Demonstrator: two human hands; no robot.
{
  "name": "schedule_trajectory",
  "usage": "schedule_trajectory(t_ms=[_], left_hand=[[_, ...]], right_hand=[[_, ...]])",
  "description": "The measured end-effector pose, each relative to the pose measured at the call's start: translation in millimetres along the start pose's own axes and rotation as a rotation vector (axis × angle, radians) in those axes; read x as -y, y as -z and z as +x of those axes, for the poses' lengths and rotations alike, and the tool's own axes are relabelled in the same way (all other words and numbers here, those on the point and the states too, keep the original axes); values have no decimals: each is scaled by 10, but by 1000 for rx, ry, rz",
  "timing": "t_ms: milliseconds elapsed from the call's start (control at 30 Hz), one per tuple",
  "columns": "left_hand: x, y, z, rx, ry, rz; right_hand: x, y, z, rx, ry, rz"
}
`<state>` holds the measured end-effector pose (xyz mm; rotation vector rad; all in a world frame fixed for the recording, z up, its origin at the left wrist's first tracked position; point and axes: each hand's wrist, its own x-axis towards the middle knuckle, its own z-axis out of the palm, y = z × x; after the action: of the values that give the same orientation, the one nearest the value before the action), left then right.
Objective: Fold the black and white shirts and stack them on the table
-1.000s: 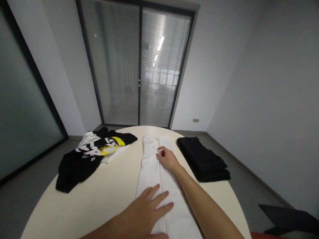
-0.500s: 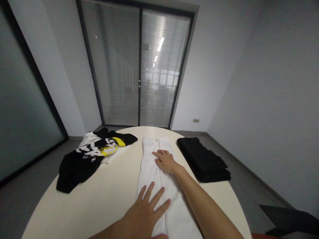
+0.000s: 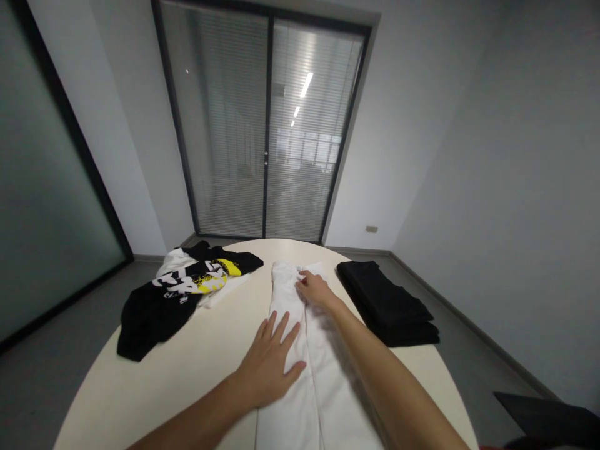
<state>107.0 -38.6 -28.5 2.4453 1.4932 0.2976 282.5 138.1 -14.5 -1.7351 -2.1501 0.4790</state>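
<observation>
White trousers (image 3: 285, 300) lie lengthwise on the table, waistband at the far end. My left hand (image 3: 269, 359) rests with spread fingers on their left leg. Near the waistband, my right hand (image 3: 313, 289) has its fingers drawn together on the white cloth, pinching it at the centre seam. To the left is a crumpled black shirt (image 3: 159, 312) with a white and yellow print, over some white cloth. Folded black cloth (image 3: 384, 303) is stacked at the right.
The round cream table (image 3: 206, 369) has its curved edge near the right-hand stack. Beyond it stand a glazed partition with blinds (image 3: 229, 144) and grey walls. A dark object (image 3: 548, 415) is at the lower right.
My left hand has moved up along the trousers. My right hand has shifted slightly toward the waistband, and its fingers, spread before, have come together on the cloth.
</observation>
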Motion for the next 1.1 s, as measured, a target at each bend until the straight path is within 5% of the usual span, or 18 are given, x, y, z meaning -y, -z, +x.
schedule_trajectory(t_ms=[333, 667, 867, 1100], left_hand=[[-2, 53, 23, 13, -16, -9], [5, 50, 35, 15, -3, -34], [27, 34, 40, 23, -22, -39], [40, 28, 28, 26, -19, -57]], right_hand=[[239, -206, 637, -78, -97, 24], [296, -235, 632, -157, 22, -120], [487, -335, 734, -58, 128, -216], [529, -428, 842, -90, 68, -270]])
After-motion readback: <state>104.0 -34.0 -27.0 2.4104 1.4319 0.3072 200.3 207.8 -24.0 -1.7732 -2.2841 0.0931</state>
